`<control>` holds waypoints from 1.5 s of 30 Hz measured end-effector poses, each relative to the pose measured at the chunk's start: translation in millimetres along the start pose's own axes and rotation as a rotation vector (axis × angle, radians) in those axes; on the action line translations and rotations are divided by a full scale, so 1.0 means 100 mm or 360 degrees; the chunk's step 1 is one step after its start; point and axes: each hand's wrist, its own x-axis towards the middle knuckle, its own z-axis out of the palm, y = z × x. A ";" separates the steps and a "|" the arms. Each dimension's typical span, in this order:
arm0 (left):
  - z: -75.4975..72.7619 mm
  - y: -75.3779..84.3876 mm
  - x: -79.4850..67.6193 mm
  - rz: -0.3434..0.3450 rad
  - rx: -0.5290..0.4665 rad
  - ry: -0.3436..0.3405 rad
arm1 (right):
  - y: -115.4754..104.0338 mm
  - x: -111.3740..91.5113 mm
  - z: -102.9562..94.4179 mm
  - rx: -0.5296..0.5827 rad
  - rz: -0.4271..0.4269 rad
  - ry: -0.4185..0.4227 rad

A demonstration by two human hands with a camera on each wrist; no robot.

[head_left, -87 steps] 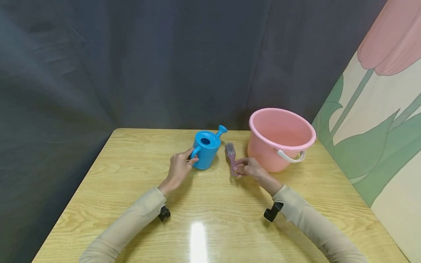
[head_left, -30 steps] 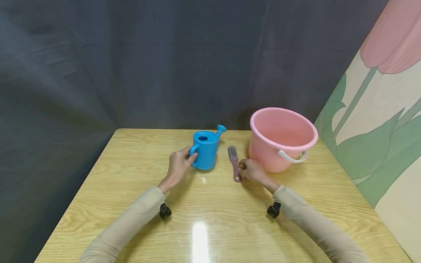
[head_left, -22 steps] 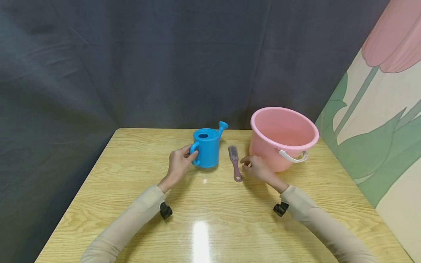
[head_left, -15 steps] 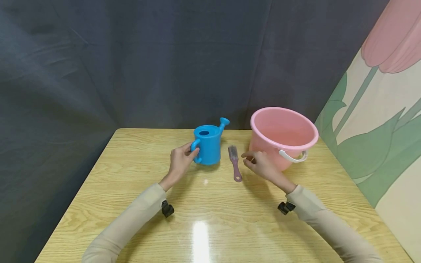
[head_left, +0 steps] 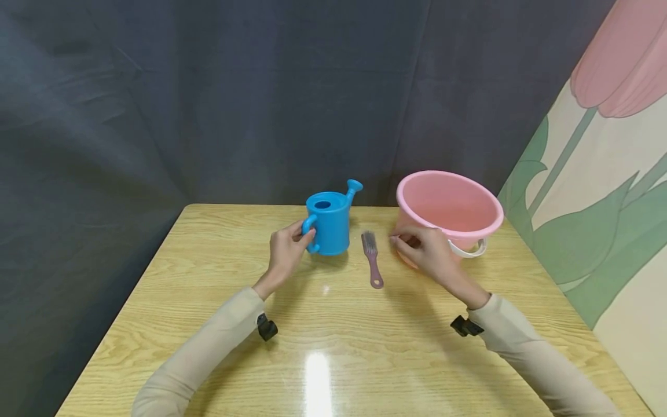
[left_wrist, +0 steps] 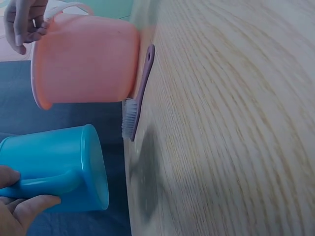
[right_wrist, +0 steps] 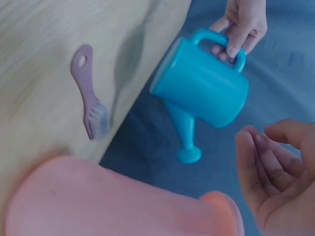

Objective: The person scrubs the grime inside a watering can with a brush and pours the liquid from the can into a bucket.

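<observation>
My left hand [head_left: 285, 250] grips the handle of a blue watering can [head_left: 336, 231] and holds it up off the table, its shadow falling below. The can stays nearly upright, spout toward the back right. Lying on the table to its right is a purple-handled brush [head_left: 372, 263], its pale bristles at the far end; the left wrist view shows those bristles [left_wrist: 129, 119] from the side. My right hand [head_left: 429, 252] hovers in front of the pink bucket [head_left: 443, 200], hiding part of its wall. In the right wrist view, the fingers [right_wrist: 246, 167] curl loosely around nothing.
The bucket's white handle [head_left: 468, 253] hangs down at its front. Beneath everything is a wooden table [head_left: 333, 324]. A dark curtain [head_left: 292, 104] rises behind its far edge, and a flower-painted wall [head_left: 589, 231] borders the right side.
The right hand has let go of the brush, leaving it on the table, and has moved up and right to the bucket. The left hand has raised the watering can off the table.
</observation>
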 end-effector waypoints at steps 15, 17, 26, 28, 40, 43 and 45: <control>0.02 0.06 0.01 0.0000 -0.0036 0.0035 | 0.09 0.05 -0.32 -0.0209 -0.0142 0.0401; 0.03 0.07 0.02 -0.0002 -0.0032 0.0041 | 0.15 0.04 -0.36 -0.0234 -0.0142 0.0440; 0.04 0.07 0.04 -0.0019 -0.0044 0.0062 | 0.31 -0.02 -0.52 -0.0325 0.0078 0.0374; 0.05 0.07 0.04 -0.0020 -0.0051 0.0069 | 0.34 -0.04 -0.55 -0.0324 0.0126 0.0359; 0.12 0.10 0.08 0.0019 -0.0086 0.0101 | 0.49 -0.20 -0.66 -0.0335 0.0342 0.0291; 0.15 0.12 0.10 0.0036 -0.0095 0.0114 | 0.50 -0.23 -0.68 -0.0329 0.0396 0.0243; 0.18 0.14 0.12 0.0048 -0.0100 0.0121 | 0.51 -0.24 -0.70 -0.0340 0.0421 0.0238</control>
